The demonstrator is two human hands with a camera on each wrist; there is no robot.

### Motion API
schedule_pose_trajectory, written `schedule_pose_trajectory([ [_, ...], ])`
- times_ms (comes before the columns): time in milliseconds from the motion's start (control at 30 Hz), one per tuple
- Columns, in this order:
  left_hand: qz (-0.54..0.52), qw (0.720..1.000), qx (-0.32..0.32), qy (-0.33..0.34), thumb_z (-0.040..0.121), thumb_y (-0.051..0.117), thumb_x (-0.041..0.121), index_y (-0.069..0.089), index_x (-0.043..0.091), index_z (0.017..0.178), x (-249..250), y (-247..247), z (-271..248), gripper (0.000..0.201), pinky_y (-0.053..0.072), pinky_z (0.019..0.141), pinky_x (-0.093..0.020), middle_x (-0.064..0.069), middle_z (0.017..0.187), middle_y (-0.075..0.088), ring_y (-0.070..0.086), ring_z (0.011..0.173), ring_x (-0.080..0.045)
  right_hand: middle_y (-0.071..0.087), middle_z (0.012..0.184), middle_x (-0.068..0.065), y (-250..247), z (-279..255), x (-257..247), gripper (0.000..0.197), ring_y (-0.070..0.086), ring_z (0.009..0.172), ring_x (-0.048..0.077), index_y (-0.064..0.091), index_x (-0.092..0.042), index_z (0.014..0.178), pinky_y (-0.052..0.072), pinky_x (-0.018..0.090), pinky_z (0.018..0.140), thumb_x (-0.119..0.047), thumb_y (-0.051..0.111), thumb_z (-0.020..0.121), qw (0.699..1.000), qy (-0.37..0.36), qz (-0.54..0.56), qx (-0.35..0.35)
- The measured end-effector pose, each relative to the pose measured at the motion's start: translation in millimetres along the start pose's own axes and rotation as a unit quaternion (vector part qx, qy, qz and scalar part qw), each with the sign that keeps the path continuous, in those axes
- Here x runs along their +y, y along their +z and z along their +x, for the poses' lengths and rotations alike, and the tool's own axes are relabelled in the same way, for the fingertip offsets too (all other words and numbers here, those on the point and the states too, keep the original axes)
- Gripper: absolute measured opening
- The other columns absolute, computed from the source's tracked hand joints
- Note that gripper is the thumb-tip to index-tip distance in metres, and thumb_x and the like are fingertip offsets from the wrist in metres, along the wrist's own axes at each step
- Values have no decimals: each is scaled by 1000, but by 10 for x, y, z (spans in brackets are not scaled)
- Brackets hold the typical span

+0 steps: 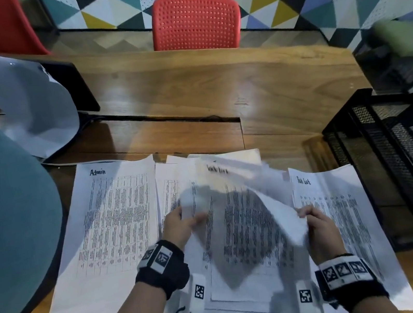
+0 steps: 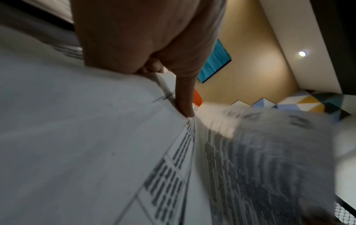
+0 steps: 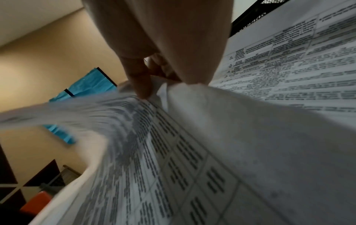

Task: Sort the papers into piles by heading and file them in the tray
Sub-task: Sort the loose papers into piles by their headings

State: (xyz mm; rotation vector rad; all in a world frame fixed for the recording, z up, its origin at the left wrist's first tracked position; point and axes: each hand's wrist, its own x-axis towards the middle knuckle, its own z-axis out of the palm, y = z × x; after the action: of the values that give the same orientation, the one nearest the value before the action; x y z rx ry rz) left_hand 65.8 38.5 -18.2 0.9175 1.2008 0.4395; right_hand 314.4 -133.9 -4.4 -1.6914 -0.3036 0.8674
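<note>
Three paper groups lie on the wooden table. A pile headed "Admin" is on the left, and a pile headed "Task List" is on the right. A loose stack sits between them. Over that stack a printed sheet headed "Task List" is lifted and blurred. My right hand pinches its curled right edge. My left hand pinches the sheet's left edge, thumb on top, with a forefinger against the paper. The black mesh tray stands to the right.
A red chair stands across the table and a teal chair back crowds the left. A grey sheet drapes a dark screen at the back left. A second mesh rack with a green thing is at the far right.
</note>
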Motion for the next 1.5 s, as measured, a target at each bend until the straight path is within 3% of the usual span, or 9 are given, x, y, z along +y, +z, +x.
schedule_pose_trajectory([
  [167, -9, 998, -60, 3, 73, 83, 14, 73, 13, 98, 62, -27, -68, 27, 52, 94, -51, -5, 96, 78, 70, 96, -29, 64, 99, 19, 31, -42, 139, 39, 60, 88, 30, 58, 11, 106, 51, 22, 77, -23, 45, 93, 999, -5, -41, 7],
  [267, 0, 992, -123, 4, 68, 85, 13, 69, 1, 108, 129, -15, -121, 45, 55, 93, -49, -12, 107, 75, 69, 106, -36, 62, 117, 20, 36, -42, 192, 39, 62, 98, 28, 52, 4, 123, 58, 28, 70, -4, 64, 88, 995, 81, -60, 0],
  [567, 110, 948, -300, -13, 94, 59, 5, 81, 20, 74, 359, 63, -366, 34, 59, 71, -30, -4, 81, 78, 74, 76, -12, 67, 90, 12, -65, -135, 108, 31, 66, 79, 21, 60, 2, 110, 51, 30, 68, 3, 69, 80, 990, 131, -57, -22],
  [633, 135, 937, -321, 5, 89, 69, 14, 79, 4, 90, 374, 79, -380, 14, 60, 80, -45, -21, 93, 75, 74, 86, -27, 68, 80, 8, -76, -177, 91, 18, 64, 69, 15, 67, -1, 95, 48, 25, 63, 10, 61, 83, 993, 97, -71, -19],
  [833, 46, 983, -171, 49, 89, 61, -1, 68, 15, 114, 256, 37, -102, 31, 56, 86, -39, -7, 116, 72, 69, 104, -22, 69, 93, 29, -183, -252, 3, 28, 66, 84, 37, 60, 13, 99, 55, 41, 75, 6, 65, 72, 991, 92, 66, -68],
  [933, 135, 989, -38, 45, 93, 51, -3, 65, 13, 107, 186, 137, 30, 25, 52, 93, -37, -8, 119, 66, 63, 109, -23, 67, 65, 7, -438, -208, -195, 36, 64, 56, 17, 58, 4, 89, 52, 23, 55, -9, 75, 60, 998, 43, 53, 4],
  [1267, 477, 875, 64, 49, 82, 79, 35, 53, 5, 120, -164, 946, 13, 55, 52, 81, -28, -6, 115, 60, 62, 105, -25, 61, 107, 31, -1295, 278, -119, 26, 59, 98, 46, 52, 7, 105, 44, 43, 81, 0, 57, 81, 877, 91, -417, 220],
  [1400, 382, 919, 11, 94, 93, 66, 22, 65, 13, 110, -179, 909, -4, 19, 58, 73, -27, -1, 102, 69, 67, 88, -18, 56, 111, 37, -1090, 208, -100, 33, 56, 101, 51, 50, 10, 110, 48, 50, 84, 0, 59, 80, 841, 80, -455, 281],
  [1500, 241, 963, -3, 122, 95, 64, 16, 56, 15, 108, -1, 648, -153, 16, 52, 68, -21, -2, 105, 67, 65, 84, -17, 49, 118, 32, -883, 109, -51, 55, 51, 107, 44, 47, 7, 123, 45, 48, 91, -5, 71, 76, 823, -101, -495, 261],
])
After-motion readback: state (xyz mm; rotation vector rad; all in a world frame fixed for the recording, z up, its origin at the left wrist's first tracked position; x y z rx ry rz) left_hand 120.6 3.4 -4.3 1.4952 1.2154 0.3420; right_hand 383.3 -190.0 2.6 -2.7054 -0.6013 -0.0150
